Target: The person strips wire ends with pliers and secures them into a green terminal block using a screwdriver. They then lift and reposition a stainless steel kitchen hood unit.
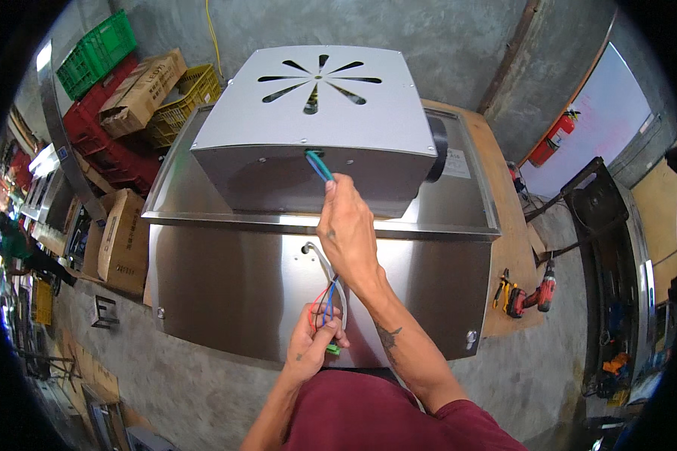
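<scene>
A bundle of blue and green wires comes out of a hole in the front face of a grey metal box, and my right hand pinches its end. The box has a petal-shaped vent pattern on top and stands on a stainless steel housing. Lower down, my left hand is closed on thin red, black and blue wires. Those wires branch from a grey cable that leaves a hole in the steel panel. Beside my left fingertips shows a small green connector.
On the wooden board at right lie a red cordless drill and yellow-handled pliers. Crates and cardboard boxes stand at left. A black chair and a fire extinguisher are farther right.
</scene>
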